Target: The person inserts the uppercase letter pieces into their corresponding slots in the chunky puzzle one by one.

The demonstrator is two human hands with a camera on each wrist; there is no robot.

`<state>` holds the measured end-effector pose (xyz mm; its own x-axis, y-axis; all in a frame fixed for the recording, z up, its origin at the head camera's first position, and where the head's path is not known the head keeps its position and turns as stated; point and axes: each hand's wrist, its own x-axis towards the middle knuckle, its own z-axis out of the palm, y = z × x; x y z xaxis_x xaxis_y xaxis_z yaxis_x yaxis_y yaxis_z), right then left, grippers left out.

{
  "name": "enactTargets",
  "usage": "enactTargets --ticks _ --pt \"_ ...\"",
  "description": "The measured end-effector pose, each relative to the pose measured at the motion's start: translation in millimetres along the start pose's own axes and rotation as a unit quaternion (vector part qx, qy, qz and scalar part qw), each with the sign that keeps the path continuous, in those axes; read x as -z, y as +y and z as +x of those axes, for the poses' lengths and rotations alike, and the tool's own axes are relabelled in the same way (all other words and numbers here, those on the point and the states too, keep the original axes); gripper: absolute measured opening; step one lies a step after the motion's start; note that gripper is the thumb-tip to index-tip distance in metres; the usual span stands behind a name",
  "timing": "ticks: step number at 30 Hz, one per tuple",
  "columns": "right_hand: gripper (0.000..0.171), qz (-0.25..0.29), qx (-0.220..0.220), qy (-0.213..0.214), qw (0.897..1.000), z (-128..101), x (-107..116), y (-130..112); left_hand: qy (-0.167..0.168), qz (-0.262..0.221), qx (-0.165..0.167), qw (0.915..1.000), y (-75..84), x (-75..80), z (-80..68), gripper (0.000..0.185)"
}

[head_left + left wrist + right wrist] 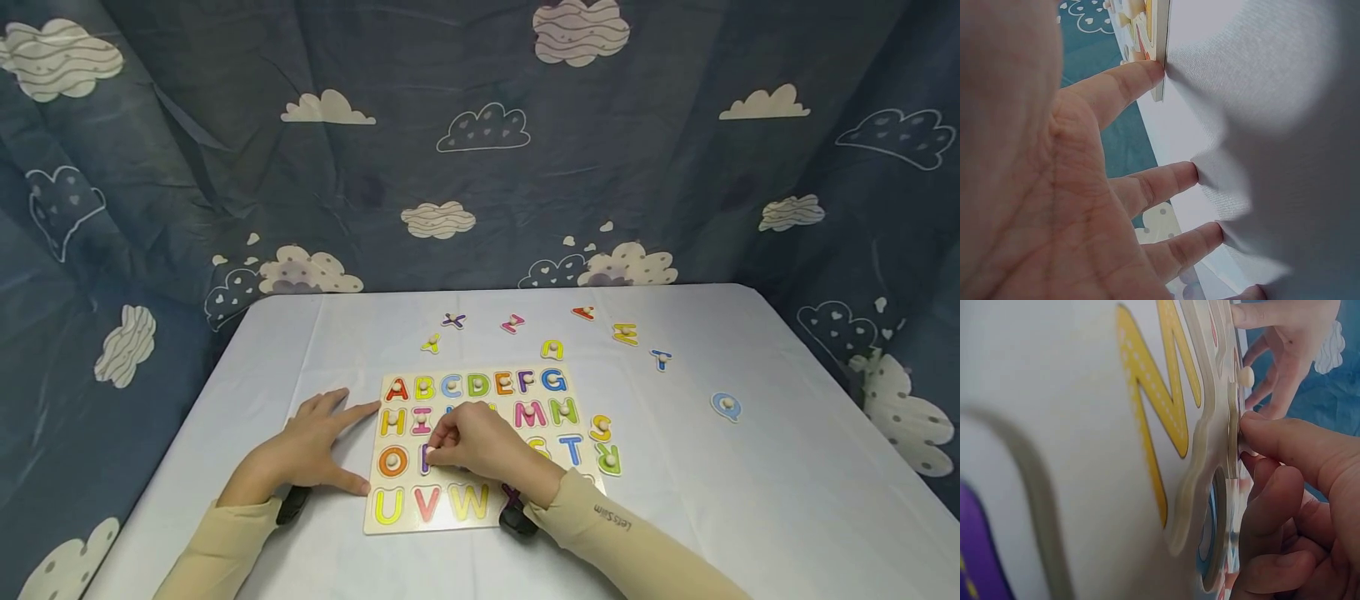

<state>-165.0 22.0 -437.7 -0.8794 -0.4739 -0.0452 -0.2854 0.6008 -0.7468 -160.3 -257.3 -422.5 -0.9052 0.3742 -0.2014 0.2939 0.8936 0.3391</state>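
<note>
My right hand (pixel 472 442) pinches the P piece's knob (pixel 430 451), directly below my fingertips, at nine o'clock of my palm. Left hand (pixel 311 446) flat, fingers straight, bracing the puzzle board (pixel 371 500) edge.

a table (pixel 750 500) w/ a pale bluish-white cloth, creased in faint fold lines, fills the lower part of the head view. behind & on both sides hangs a dark blue fabric backdrop (pixel 637 167) printed w/ white & outlined clouds, some w/ small hearts, wrinkled in places. light is soft & even, no hard shadows on the cloth
</note>
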Motion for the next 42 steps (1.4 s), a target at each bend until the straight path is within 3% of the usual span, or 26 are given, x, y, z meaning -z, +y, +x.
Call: enactTargets --ticks 8,14,18,23,32,37,42 --pt "0.022 -0.025 -0.002 0.005 1.0 1 -2 0 0.002 0.004 -0.008 1.0 3.0 1.5 1.3 0.118" --pt "0.017 -0.019 -0.009 -0.016 1.0 -3 4 2 0.002 -0.003 -0.01 0.9999 1.9 -0.4 0.9 0.118" --pt "0.018 0.0 -0.023 -0.006 1.0 -13 25 13 0.006 -0.003 -0.01 0.9999 1.4 -1.0 -0.7 0.119" --pt "0.013 0.004 -0.078 0.046 0.996 -35 71 51 0.005 -0.001 -0.007 1.0 0.7 -2.1 -2.2 0.119" --pt "0.032 -0.025 -0.206 0.16 0.965 -100 158 146 0.003 0.001 -0.002 1.0 1.3 -1.7 -3.5 0.119" --pt "0.038 -0.04 -0.238 0.231 0.942 -135 185 191 0.005 0.001 -0.003 1.0 1.4 -3.5 -2.4 0.119" --pt "0.044 -0.053 -0.254 0.279 0.925 -159 201 217 0.007 0.001 -0.005 1.0 1.5 -4.2 -1.4 0.12"
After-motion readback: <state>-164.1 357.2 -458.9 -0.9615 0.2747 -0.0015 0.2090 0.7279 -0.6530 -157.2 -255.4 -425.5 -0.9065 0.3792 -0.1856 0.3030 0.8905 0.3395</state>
